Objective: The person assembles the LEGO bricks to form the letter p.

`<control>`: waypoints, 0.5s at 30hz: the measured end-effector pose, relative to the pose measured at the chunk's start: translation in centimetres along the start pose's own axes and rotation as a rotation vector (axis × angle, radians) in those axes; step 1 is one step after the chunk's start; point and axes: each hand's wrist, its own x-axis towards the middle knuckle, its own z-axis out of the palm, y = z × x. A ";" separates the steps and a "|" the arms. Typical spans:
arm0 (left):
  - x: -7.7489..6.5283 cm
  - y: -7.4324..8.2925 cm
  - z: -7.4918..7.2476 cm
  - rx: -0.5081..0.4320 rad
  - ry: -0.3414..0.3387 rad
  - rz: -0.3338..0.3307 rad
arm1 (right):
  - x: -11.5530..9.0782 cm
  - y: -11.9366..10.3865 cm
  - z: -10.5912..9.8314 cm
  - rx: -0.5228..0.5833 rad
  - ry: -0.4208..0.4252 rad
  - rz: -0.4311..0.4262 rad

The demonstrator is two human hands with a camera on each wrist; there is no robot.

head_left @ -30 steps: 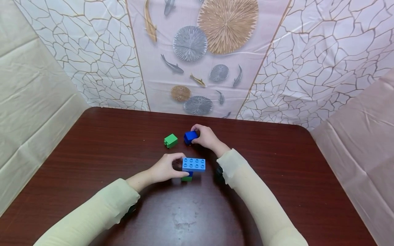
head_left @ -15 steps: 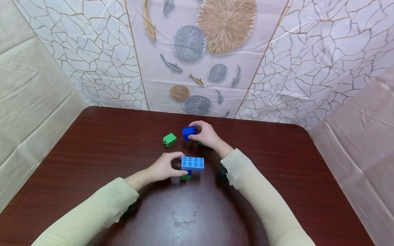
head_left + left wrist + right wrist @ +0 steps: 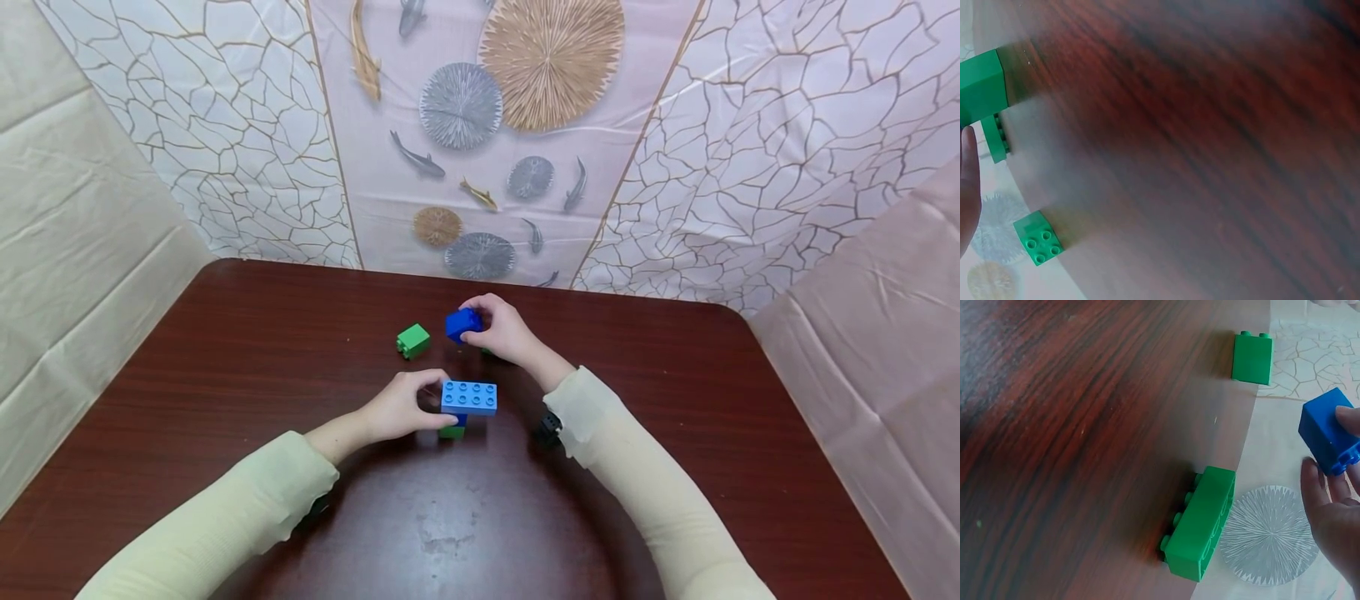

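My left hand point(image 3: 401, 408) holds a small stack, thumb at the front and fingers mostly hidden behind it. On top is a light blue brick point(image 3: 469, 397) with studs facing up; below it show a dark blue brick and a green brick point(image 3: 452, 432). In the left wrist view that bottom green brick point(image 3: 982, 87) sits by a fingertip. My right hand point(image 3: 504, 329) pinches a blue brick point(image 3: 462, 325) between thumb and fingers, raised over the table beyond the stack. In the right wrist view the blue brick point(image 3: 1330, 431) is tilted, its studs toward the palm.
A small green brick point(image 3: 413, 341) lies on its side left of the right hand. A longer green brick point(image 3: 1200, 525) lies on its side, mostly covered by the right hand in the head view. The brown table point(image 3: 225, 358) ends at a patterned cloth backdrop point(image 3: 480, 167).
The right hand has lifted the blue brick off the table and tilted it, baring part of the long green brick. The left hand stays at the stack.
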 end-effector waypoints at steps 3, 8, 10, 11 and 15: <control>0.0 0.0 0.1 0.010 -0.002 -0.007 | -0.5 -0.3 -0.2 0.041 -0.022 -0.022; 0.0 0.1 0.2 0.037 -0.013 -0.008 | -1.1 -0.7 -0.5 0.079 -0.047 -0.036; 0.0 0.1 0.2 0.044 -0.015 -0.003 | -1.3 -0.8 -0.6 0.078 -0.052 -0.045; 0.0 0.1 0.2 0.043 -0.015 -0.001 | -1.5 -0.9 -0.7 0.077 -0.052 -0.045; 0.0 0.1 0.2 0.046 -0.010 0.006 | -1.9 -1.1 -1.0 0.062 -0.048 -0.049</control>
